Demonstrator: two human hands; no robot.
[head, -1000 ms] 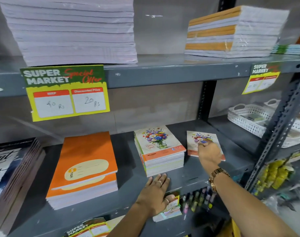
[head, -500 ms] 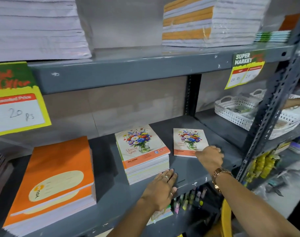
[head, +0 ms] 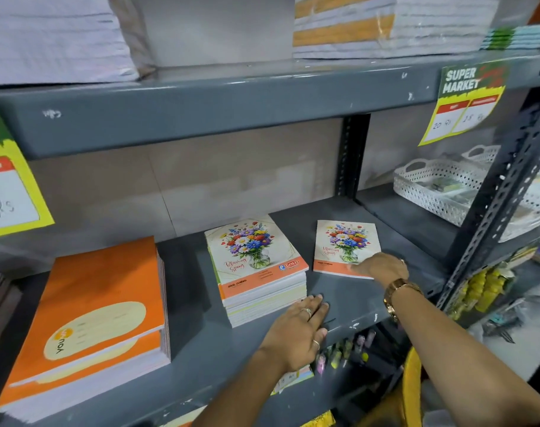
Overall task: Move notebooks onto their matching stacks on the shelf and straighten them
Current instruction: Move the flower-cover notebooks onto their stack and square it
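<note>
Grey shelf [head: 195,359], left to right. Orange notebook stack [head: 90,322] at far left. Floral notebook stack [head: 256,266] mid-shelf. Left hand [head: 296,331] lies flat on the shelf, palm down, fingers together, fingertips touching the stack's front right corner. Single floral notebook [head: 339,245] lies flat, apart from its matching stack. Right hand [head: 379,266] on its near right corner; finger state unclear. White baskets [head: 432,192] far right.

Retail stationery shop interior: grey slotted-steel shelving [head: 231,109] carries stacked notebooks [head: 259,272] for sale, and yellow "SUPER MARKET" price tags [head: 465,103] with handwritten rupee amounts hang from the shelf edges.
</note>
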